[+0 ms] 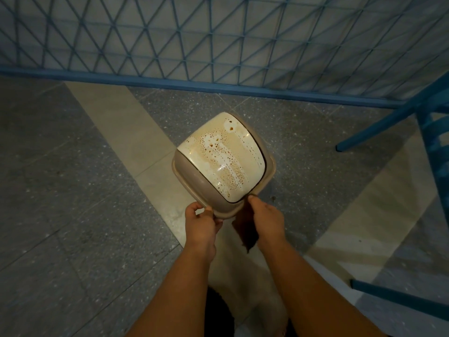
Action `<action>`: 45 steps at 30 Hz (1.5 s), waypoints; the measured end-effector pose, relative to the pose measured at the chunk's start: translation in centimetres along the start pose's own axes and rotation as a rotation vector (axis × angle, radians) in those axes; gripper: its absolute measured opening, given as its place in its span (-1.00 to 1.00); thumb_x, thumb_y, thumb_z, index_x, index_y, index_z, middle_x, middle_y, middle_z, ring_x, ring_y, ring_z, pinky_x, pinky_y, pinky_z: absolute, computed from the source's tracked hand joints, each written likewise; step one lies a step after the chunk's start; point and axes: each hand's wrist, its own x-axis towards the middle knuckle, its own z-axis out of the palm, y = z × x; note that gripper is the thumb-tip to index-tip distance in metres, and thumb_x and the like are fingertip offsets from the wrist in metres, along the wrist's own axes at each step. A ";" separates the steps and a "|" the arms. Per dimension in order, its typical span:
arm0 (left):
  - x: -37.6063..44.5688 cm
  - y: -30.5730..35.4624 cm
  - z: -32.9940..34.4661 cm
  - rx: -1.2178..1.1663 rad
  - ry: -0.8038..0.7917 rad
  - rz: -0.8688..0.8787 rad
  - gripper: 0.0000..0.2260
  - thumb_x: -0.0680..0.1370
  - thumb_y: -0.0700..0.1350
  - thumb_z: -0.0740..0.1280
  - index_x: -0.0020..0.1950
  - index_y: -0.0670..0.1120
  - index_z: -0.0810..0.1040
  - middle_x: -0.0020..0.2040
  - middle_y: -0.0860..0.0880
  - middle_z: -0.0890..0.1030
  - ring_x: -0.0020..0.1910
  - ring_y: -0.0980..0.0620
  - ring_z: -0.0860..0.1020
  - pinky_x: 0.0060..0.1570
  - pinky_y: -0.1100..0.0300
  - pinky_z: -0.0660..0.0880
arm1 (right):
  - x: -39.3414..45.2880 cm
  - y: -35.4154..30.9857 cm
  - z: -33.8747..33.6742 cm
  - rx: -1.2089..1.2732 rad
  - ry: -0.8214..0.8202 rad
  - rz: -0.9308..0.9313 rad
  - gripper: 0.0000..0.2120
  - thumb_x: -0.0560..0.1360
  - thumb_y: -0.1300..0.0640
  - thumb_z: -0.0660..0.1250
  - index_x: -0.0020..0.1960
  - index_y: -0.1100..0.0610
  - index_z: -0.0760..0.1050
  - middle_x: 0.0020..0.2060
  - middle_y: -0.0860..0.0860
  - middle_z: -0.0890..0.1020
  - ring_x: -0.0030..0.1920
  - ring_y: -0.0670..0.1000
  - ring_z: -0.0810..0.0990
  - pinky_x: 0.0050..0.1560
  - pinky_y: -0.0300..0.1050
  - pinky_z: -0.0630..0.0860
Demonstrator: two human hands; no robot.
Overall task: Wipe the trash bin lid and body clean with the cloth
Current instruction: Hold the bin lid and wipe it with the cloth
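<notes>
- Bin (pixel 224 210) stands on the floor (pixel 73 190) in front of the person, seen from above; its cream swing lid (pixel 218 154) faces up and carries brown drips and dried spots running along its length.
- Left hand (pixel 200 223) has its grip closed on the near rim of the bin, thumb on top and fingers curled under the edge; it looks to be steadying the bin.
- Right hand (pixel 266 218) has its grip closed on the dark cloth (pixel 245 229), which hangs down from the fingers just beside the bin's near right corner (the cloth's top edge seems to touch the rim, though I cannot be sure).
- Relation that matters: the stained lid lies directly beyond both hands, away from the person; its long axis runs from the near right corner of the bin up towards the far left; the cloth hand is the nearer of the two to the lid's near end.
- Judgement: the lid is not yet wiped; the next move likely calls for lifting the cloth forward over the rim and stroking along that axis; the lid may swing under pressure.
</notes>
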 end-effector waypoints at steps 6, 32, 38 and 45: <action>0.5 0.1 -0.2 0.055 0.024 0.011 -0.84 0.60 -0.22 0.24 0.17 -0.07 0.43 -0.05 -0.20 0.60 -0.12 -0.07 0.57 -0.14 0.16 0.56 | 2.1 -3.7 -1.5 0.052 0.071 -0.045 -0.81 0.45 0.02 0.40 -0.23 0.13 0.51 -0.19 0.08 0.57 -0.10 0.08 0.54 -0.08 -0.09 0.44; 0.6 0.4 -0.9 -0.144 0.149 -0.041 -0.75 0.59 -0.12 0.29 0.26 -0.12 0.52 0.12 -0.11 0.61 0.10 -0.07 0.58 0.11 0.11 0.49 | 0.4 -0.8 -0.7 0.098 0.049 0.057 -0.81 0.45 -0.01 0.35 -0.24 0.09 0.47 -0.20 0.07 0.55 -0.16 0.03 0.51 -0.12 -0.07 0.44; -1.5 -1.2 1.1 -0.311 0.153 -0.117 -0.75 0.54 -0.33 0.24 0.19 -0.15 0.50 -0.02 -0.23 0.64 -0.14 -0.12 0.61 -0.21 0.11 0.57 | -2.6 3.2 1.7 0.114 -0.014 0.077 -0.87 0.48 0.06 0.34 -0.19 0.10 0.55 -0.19 0.06 0.62 -0.18 0.02 0.59 -0.09 -0.05 0.54; -1.0 -1.5 1.8 -0.192 0.181 -0.059 -0.78 0.54 -0.37 0.20 0.12 -0.13 0.35 -0.12 -0.21 0.57 -0.20 -0.10 0.56 -0.28 0.14 0.51 | -2.4 2.9 0.6 0.046 -0.036 -0.015 -0.87 0.45 0.07 0.39 -0.22 0.11 0.61 -0.23 0.09 0.67 -0.18 0.05 0.64 -0.12 -0.03 0.60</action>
